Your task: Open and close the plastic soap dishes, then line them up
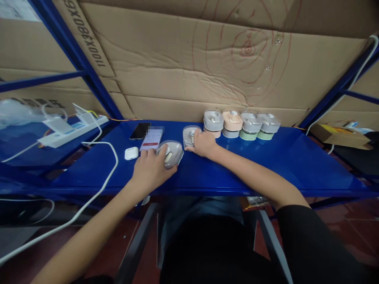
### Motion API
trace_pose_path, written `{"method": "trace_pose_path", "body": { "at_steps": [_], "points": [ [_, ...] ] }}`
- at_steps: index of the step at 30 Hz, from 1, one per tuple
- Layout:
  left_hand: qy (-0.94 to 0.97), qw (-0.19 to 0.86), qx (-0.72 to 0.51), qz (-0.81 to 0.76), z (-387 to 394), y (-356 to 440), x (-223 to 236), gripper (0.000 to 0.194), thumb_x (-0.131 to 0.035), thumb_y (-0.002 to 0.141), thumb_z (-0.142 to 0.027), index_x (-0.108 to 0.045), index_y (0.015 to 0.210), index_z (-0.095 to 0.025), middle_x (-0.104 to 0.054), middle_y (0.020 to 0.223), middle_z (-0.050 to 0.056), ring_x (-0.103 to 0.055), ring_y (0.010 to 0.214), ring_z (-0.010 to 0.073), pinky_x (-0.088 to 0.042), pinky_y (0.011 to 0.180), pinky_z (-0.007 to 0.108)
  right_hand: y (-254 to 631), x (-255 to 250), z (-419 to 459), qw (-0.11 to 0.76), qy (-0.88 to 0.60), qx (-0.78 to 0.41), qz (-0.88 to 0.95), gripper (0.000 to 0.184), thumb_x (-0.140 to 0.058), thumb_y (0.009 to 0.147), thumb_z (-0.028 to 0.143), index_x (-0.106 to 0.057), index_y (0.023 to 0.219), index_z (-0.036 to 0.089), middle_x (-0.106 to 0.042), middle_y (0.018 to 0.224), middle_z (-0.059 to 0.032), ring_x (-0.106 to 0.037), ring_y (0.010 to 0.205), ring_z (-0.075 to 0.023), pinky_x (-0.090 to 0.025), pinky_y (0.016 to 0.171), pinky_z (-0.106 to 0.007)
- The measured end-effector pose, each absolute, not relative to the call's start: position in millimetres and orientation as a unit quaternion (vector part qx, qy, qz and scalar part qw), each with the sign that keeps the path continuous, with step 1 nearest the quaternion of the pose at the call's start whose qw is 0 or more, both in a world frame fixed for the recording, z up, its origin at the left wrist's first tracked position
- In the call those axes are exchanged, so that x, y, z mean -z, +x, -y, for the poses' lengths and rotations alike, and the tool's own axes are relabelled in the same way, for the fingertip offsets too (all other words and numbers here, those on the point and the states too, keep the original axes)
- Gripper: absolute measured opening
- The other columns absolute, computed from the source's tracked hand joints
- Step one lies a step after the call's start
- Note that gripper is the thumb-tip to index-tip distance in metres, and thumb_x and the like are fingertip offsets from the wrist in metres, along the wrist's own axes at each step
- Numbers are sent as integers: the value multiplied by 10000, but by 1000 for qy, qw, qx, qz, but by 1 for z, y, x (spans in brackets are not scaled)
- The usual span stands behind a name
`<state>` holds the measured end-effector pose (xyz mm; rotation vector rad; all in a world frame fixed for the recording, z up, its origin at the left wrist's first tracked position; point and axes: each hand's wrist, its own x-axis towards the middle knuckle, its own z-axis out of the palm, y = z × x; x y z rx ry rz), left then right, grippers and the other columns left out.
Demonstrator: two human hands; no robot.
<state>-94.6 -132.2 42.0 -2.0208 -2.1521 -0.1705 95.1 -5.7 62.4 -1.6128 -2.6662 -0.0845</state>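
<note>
"Grip first: how do the two hands stand?"

"Both are clamped. The left hand is closed around the left box, thumb on its near side, fingers along its left edge. The right hand grasps the right box from its right side, with the thumb near and the fingers over the lid."

"Why from the outer sides?"

"Probably so the hands don't crowd each other; the boxes are close, with a narrow gap between them."

"And where are they?"

"Around the middle of the blue surface, the left box nearer the person, the right one a little farther off. (The left one looks slightly tilted, though I can't tell whether its base lies flat.)"

"What about that row of stacks?"

"Four stacks, each two boxes high, on the far side, to the right of the held boxes and close to the cardboard. Stacking presumably saves room, and the back edge leaves space for the forearms."

"The things on the left?"

"A lit phone just beside the left box, a dark phone behind it and a white case nearer, set to the side, I'd guess, for elbow room."
</note>
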Motion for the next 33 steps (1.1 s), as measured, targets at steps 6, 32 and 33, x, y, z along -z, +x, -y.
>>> {"method": "trace_pose_path", "body": {
  "at_steps": [6, 32, 33],
  "points": [
    [-673, 68, 53, 734, 143, -73, -47, 820, -667, 1018, -543, -492, 1703, -128, -670, 1391, 317, -683, 1275, 550, -623, 962, 607, 57, -69, -38, 21, -544, 16, 839, 948, -611, 1135, 670, -463, 1705, -73, -705, 1505, -403, -753, 1374, -454, -613, 1084, -531],
    [-860, -204, 258, 389, 94, -60, -8, 426, -828, 980, -429, -844, 1383, -290, -556, 1693, 132, -567, 1598, 406, -474, 1352, 578, 305, -19, 1, 164, -480, -48, 860, 974, -651, 960, 919, -605, 1603, 189, -751, 1373, -254, -739, 1279, -511, -621, 1071, -682],
    [-862, -199, 256, 390, 95, -59, -8, 405, -808, 1003, -443, -852, 1375, -292, -540, 1712, 127, -555, 1611, 404, -475, 1353, 575, 307, -17, 0, 153, -491, -35, 857, 996, -654, 952, 924, -607, 1596, 167, -746, 1353, -263, -730, 1284, -518, -613, 1083, -678]
  ]
}}
